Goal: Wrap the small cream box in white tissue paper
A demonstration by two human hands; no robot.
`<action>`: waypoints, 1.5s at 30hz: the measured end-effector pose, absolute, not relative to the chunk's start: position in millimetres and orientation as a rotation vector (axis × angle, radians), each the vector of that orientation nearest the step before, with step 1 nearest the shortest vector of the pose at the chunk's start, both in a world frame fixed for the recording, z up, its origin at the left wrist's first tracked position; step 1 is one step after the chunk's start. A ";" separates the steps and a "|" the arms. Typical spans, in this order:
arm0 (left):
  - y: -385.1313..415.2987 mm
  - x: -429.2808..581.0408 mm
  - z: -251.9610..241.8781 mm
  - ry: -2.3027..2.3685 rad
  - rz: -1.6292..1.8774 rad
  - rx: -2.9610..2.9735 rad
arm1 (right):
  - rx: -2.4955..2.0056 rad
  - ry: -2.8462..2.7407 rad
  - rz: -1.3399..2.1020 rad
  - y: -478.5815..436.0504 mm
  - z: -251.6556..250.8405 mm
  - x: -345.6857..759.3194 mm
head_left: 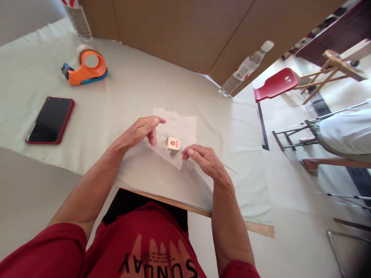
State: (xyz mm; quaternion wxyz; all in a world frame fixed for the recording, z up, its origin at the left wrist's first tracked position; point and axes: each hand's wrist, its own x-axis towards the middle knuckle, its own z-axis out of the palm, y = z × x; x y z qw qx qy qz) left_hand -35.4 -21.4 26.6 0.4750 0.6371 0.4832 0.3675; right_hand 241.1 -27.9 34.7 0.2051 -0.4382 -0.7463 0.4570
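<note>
A small cream-coloured box (pixel 174 143) with a red round mark and red lettering on top sits on a square of thin white paper (pixel 181 125), which lies on the cloth-covered table. My left hand (pixel 145 129) is over the paper's left edge, its fingers apart and holding nothing. To the right of the box, close to it, is my right hand (pixel 202 158). Its fingers are loosely bent near the paper's right edge, with nothing visible in them. Neither hand appears to touch the box.
At the left lie a phone (pixel 51 120) in a red case and an orange tape dispenser (pixel 88 69). Plastic bottles stand at the back left (pixel 79 21) and right (pixel 246 69), by a cardboard panel (pixel 174 34). Beyond the table are a red chair (pixel 276 85) and a seated person (pixel 344 131).
</note>
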 end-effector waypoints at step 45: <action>-16.4 -24.7 -9.8 1.458 0.210 2.339 | -1.245 -2.557 0.479 -30.1 -7.7 250.0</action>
